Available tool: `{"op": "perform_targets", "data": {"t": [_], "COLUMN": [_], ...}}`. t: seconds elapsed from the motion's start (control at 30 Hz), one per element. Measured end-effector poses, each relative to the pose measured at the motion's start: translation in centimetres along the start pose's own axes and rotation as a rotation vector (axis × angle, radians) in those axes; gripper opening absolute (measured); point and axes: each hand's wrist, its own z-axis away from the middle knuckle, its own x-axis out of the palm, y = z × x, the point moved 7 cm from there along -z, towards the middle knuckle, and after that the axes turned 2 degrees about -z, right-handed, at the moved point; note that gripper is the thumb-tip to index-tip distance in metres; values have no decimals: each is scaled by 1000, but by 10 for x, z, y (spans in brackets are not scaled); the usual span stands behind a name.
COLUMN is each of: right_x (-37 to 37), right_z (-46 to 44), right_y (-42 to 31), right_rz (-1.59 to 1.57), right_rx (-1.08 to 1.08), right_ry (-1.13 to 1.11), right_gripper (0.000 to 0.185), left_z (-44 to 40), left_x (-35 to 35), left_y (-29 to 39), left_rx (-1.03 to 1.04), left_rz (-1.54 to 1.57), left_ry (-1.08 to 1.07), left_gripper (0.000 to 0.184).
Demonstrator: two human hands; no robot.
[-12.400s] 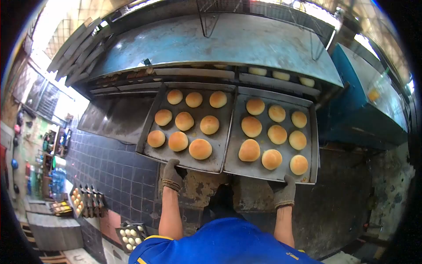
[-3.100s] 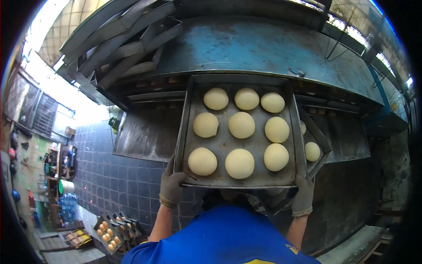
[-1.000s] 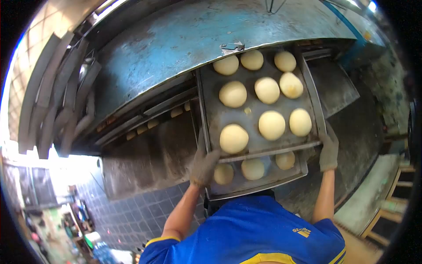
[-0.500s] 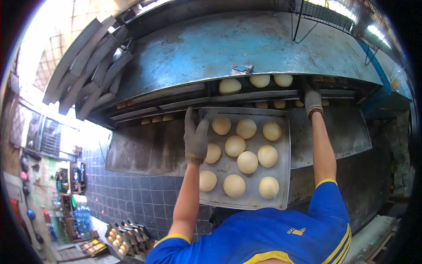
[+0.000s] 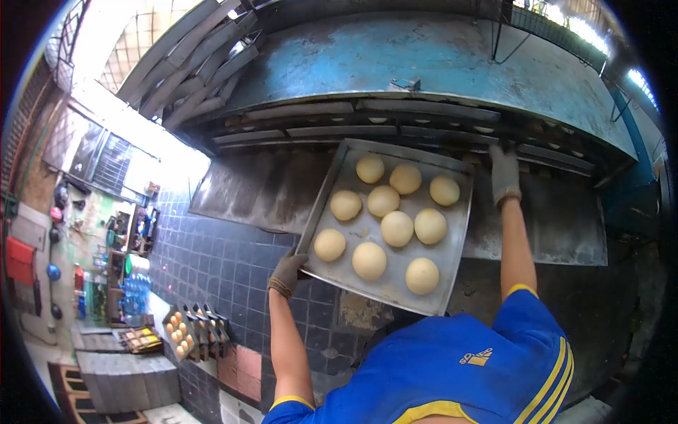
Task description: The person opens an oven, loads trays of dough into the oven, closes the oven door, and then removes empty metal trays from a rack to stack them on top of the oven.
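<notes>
A metal baking tray (image 5: 441, 293) holding several pale round buns (image 5: 397, 228) juts out in front of the oven, turned at an angle. My left hand (image 5: 289, 273), in a grey work glove, is closed on the tray's near left corner. My gloved right hand (image 5: 504, 173) is just in front of the oven opening, right of the tray and apart from it. Its fingers stretch toward the opening, slightly blurred, and I see nothing held in them.
The blue-topped oven (image 5: 332, 67) spans the back, with a metal shelf (image 5: 537, 222) below its opening. Stacked metal trays (image 5: 201, 60) lean at upper left. Trays of browned buns (image 5: 179, 332) stand on the left beyond the dark tiled floor (image 5: 226, 261).
My left hand has moved from beside the tray to grip its near left corner. The tray has swung round at an angle. My right hand has drawn back from inside the oven opening.
</notes>
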Motion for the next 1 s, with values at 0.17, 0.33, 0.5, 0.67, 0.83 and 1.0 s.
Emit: {"op": "perform_targets", "data": {"t": [0.17,0.33,0.5,0.67,0.83,1.0], "right_x": [-65,-154,-189,-285,-423,-526], "right_z": [257,363,366,331,300,251], "right_y": [-23,-56,13,12,64,126], "right_rz": [-91,-348,-430,-556,-610,-746], "right_rx": [347,976,902,787,603,594], "right_ry": [-502,-676,-592,-360,-89,93], "right_gripper": [82,82,65,61,68,65], "left_z": [82,176,247,291,264,226], "left_x": [46,118,196,289,424,574], "left_y": [4,-15,-29,-22,-29,19], "left_rx": [16,11,-14,60,156,313], "left_rz": [-32,-59,-1,26,-109,-215], "left_ry": [40,47,64,102,-27,-172], "left_gripper": [60,78,81,77,84,89]}}
